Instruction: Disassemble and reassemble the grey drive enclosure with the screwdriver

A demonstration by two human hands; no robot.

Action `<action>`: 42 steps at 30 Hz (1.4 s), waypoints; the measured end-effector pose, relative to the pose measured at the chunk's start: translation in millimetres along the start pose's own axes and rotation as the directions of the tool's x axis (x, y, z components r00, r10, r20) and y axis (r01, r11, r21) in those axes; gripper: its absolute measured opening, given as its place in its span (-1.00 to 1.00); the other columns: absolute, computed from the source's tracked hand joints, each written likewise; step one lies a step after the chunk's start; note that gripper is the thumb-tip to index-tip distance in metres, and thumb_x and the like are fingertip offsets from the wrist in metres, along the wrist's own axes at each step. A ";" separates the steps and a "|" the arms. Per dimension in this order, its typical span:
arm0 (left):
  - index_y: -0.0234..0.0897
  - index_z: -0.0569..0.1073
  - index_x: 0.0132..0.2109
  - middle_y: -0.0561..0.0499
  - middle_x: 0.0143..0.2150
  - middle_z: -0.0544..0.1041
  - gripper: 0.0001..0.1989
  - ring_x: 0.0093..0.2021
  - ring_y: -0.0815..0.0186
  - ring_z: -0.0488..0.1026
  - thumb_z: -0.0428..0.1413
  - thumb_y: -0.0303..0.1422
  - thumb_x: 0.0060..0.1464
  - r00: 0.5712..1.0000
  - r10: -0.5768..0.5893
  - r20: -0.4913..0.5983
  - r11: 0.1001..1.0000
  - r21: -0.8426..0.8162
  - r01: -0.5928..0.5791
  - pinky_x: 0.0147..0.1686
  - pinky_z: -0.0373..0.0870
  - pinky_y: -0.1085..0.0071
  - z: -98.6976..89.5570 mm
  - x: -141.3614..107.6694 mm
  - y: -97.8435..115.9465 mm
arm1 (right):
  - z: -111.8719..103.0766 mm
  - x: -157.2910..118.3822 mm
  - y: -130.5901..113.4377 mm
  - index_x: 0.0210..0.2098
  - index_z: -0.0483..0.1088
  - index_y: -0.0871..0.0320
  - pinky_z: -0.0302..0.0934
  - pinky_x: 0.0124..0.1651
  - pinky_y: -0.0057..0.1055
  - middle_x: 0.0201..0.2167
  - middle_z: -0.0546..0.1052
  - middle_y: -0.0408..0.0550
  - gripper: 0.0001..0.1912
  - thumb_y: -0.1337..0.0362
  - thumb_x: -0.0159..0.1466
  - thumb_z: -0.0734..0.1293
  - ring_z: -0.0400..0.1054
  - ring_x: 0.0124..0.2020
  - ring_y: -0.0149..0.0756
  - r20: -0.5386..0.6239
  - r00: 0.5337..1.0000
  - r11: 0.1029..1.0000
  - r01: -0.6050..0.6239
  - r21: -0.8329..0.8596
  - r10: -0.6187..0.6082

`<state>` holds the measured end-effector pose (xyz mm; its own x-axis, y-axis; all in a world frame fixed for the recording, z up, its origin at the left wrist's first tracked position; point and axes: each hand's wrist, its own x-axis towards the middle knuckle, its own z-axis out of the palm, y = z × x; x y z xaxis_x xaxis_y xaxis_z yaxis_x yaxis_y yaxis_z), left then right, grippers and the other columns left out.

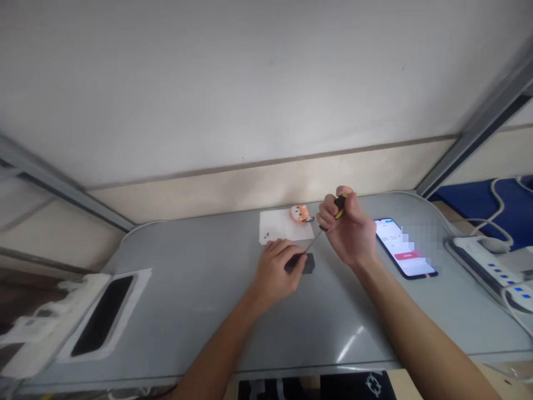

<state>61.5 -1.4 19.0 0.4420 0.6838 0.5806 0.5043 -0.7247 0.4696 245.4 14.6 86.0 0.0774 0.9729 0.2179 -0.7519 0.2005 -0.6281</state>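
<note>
A small dark block (308, 264) rests on the grey tabletop, and my left hand (280, 269) is closed around its left side. Above and to the right, my right hand (345, 228) grips the black and yellow handle of a screwdriver (341, 205). The thin shaft slants down to the left, and its tip meets the block beside my left thumb and fingers. Whether the tip sits in a screw is hidden by my fingers. Just behind my left hand lies white paper (277, 222) with a few tiny dark pieces (266, 235) on it.
An orange and white animal-face case (300, 214) sits on the paper. To the right lie a lit phone (402, 250) and a white power strip (491, 272) with cables. At left are a dark phone (103, 315) and another white strip (58, 328). A wall panel (250, 189) closes the back.
</note>
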 end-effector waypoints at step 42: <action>-0.17 0.56 0.07 -0.04 0.02 0.63 -0.70 -0.04 0.20 0.55 0.24 -0.23 0.22 0.860 -0.305 0.410 0.868 -0.251 0.428 0.00 0.46 0.28 -25.9 2.6 -43.6 | -49.0 15.0 -1.3 -0.37 0.23 0.09 -0.11 -0.57 -0.45 -0.48 0.26 -0.23 -0.69 0.08 0.26 0.42 0.09 -0.59 -0.48 -0.188 0.931 0.799 -0.366 -0.476 0.314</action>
<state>21.5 29.7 17.2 0.5307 0.8434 0.0831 0.4405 -0.3584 0.8231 279.7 34.6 53.5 -0.0408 0.9900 -0.1353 -0.3176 -0.1412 -0.9377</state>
